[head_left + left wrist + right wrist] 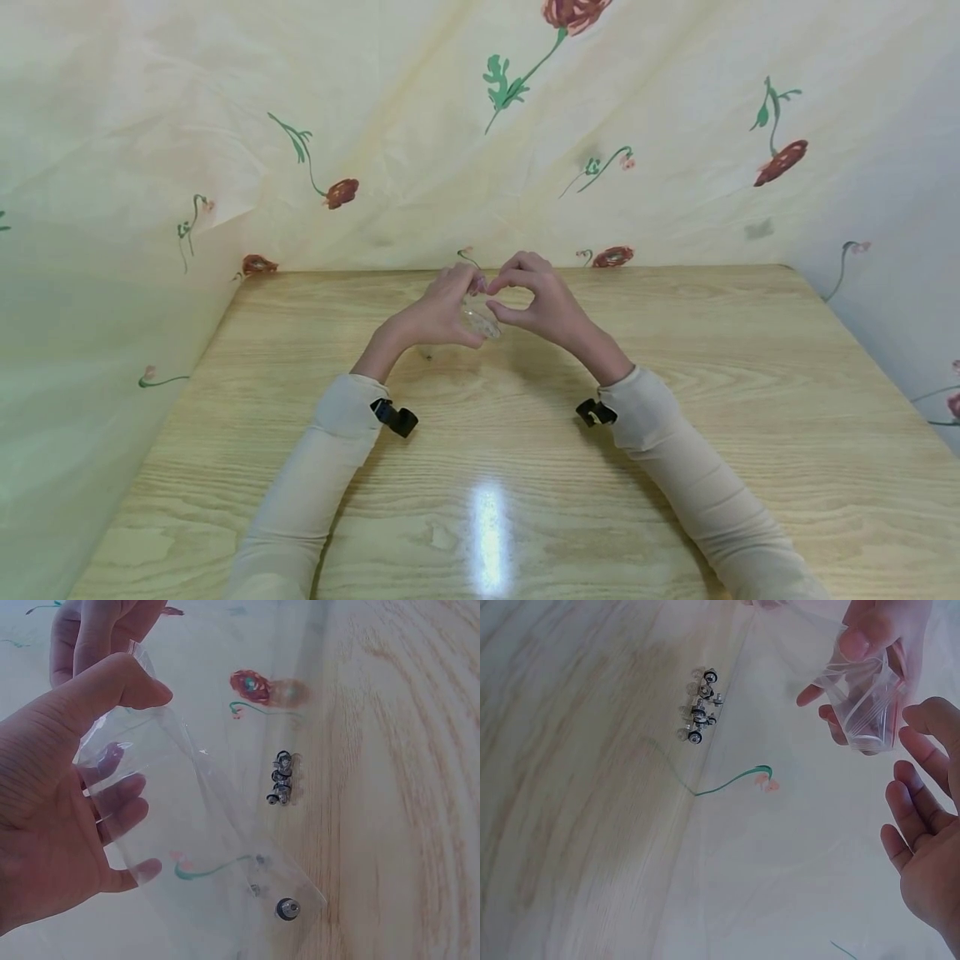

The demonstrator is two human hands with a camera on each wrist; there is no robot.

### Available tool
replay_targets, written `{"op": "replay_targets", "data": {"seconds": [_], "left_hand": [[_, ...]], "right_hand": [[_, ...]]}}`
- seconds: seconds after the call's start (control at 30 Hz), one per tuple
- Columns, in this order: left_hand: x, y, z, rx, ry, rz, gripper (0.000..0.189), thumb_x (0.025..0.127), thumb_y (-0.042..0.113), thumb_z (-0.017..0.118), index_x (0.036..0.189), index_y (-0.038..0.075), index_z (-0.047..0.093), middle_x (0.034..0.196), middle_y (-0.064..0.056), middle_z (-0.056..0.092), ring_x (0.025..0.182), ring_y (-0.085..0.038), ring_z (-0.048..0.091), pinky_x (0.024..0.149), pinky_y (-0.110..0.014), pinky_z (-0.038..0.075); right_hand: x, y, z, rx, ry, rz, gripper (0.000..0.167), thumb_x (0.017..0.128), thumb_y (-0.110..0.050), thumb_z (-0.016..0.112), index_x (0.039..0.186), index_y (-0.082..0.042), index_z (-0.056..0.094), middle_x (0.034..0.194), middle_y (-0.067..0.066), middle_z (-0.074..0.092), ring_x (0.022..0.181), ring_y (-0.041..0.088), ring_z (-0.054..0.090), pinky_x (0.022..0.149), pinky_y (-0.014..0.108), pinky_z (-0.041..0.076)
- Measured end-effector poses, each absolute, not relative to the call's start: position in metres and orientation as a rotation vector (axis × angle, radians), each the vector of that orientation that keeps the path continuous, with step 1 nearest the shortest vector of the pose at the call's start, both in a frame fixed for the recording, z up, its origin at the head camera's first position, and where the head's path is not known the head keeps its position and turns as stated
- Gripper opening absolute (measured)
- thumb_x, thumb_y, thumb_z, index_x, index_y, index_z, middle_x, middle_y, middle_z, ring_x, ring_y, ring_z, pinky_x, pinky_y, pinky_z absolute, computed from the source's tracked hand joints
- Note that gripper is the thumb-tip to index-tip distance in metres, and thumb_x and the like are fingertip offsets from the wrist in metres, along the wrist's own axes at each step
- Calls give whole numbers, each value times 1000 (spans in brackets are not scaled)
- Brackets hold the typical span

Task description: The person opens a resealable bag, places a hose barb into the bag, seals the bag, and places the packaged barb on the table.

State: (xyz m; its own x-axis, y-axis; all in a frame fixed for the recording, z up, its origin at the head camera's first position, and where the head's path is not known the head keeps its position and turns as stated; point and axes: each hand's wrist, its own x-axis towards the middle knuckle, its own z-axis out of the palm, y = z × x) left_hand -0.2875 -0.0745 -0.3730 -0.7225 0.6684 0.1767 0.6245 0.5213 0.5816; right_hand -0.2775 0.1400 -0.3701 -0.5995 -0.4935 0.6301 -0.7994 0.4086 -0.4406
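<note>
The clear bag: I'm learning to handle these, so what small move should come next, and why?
Probably bring the right hand in to pinch the ridged end of the clear bag: the left hand already grips the bag, while the right hand's curved fingers sit close to that end, apparently holding nothing.

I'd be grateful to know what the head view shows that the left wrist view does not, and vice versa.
Only the head view: the left sleeve, right sleeve and black wrist devices.
Only the left wrist view, distinctly: the cluster of small metal parts.
Both: the left hand gripping the clear bag, the right hand, table and flowered backdrop.
</note>
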Motion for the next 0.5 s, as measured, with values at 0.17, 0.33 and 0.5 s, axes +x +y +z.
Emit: {"op": "replay_targets", "data": {"seconds": [0.17,0.33,0.5], "left_hand": [[-289,-75,-373,1186,2678,972,61,74,16,82,118,5,42,117,-13,43,109,-30,38,97,-42,28],[-290,-76,-372,1177,2683,970,60,73,15,83,117,5,43,116,-12,42,108,-29,37,100,-45,27],[-291,-78,-372,1160,2684,970,59,73,14,84,115,5,43,114,-12,41,108,-27,34,97,-43,26]], "right_hand": [[-278,141,-369,1110,-2255,1012,10,81,-5,82,90,-5,77,93,11,64,91,29,55,88,45,40],[-277,142,-369,1089,-2267,1011,10,82,-5,82,91,-6,77,94,11,64,93,30,55,93,50,34],[-278,143,-369,1079,-2276,1015,11,82,-5,82,92,-5,77,95,11,64,94,30,55,97,53,34]]}}
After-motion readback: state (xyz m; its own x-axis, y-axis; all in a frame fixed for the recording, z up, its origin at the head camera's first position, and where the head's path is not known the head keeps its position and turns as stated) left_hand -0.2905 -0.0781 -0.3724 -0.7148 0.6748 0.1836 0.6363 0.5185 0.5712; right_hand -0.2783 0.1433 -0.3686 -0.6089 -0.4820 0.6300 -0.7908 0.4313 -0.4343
